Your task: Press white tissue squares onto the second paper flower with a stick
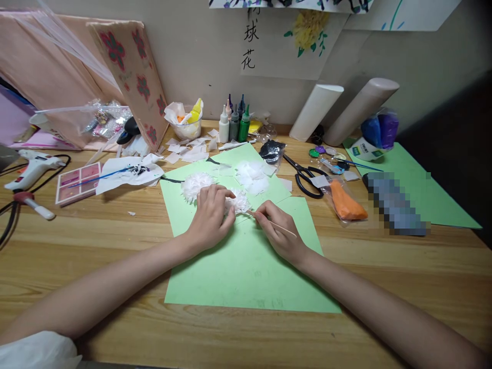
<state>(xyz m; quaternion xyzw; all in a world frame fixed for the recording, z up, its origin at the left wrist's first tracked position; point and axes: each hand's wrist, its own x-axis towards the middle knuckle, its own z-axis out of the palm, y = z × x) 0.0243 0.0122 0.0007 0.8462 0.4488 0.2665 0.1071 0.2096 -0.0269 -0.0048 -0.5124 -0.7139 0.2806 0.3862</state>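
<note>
My right hand [282, 231] pinches a thin wooden stick [283, 228], its tip touching the edge of a ruffled white paper flower [240, 202]. From the left, my left hand [212, 211] steadies that flower with bent fingers, which hide part of it. A second fluffy white flower [197, 185] with a dark stem lies just behind my left hand. Farther back is a pile of thin white paper pieces [253, 177]. All of these rest on light green paper sheets [246, 279].
Black scissors [307, 179] and a bagged orange clay lump [348, 202] lie at the right. Small paint bottles [234, 125] and a plastic cup [186, 125] stand along the wall. A glue gun [33, 166] and a pink palette [79, 184] are at the left.
</note>
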